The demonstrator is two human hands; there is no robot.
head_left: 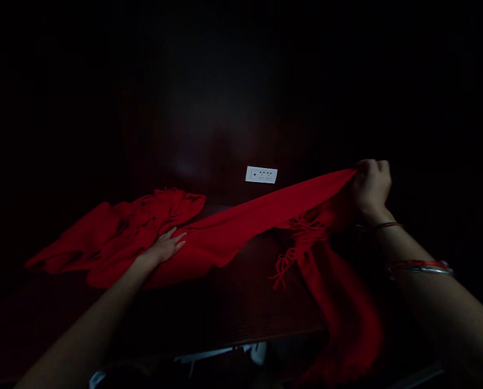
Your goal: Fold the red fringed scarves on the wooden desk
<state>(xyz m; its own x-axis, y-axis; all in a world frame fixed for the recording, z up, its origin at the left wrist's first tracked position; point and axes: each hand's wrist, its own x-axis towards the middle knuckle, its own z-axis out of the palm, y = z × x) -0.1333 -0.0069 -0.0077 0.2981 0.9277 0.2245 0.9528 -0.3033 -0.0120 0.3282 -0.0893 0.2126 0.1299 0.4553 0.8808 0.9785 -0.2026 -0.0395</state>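
A long red scarf (pixel 229 229) with a fringed end lies across a dark wooden table (pixel 241 302). My left hand (pixel 166 246) rests flat on the scarf near its middle, fingers spread and pointing right. My right hand (pixel 370 186) is raised at the right and clenched on a fold of the scarf, lifting it off the table. From that grip the fringed end (pixel 294 243) and a length of cloth hang down past the table's front edge. The rest of the scarf lies bunched at the left.
A white socket plate (pixel 261 174) sits on the dark wall behind the table. Bangles circle my right forearm (pixel 420 266). The room is very dark. Pale objects (pixel 225 354) show below the table's front edge.
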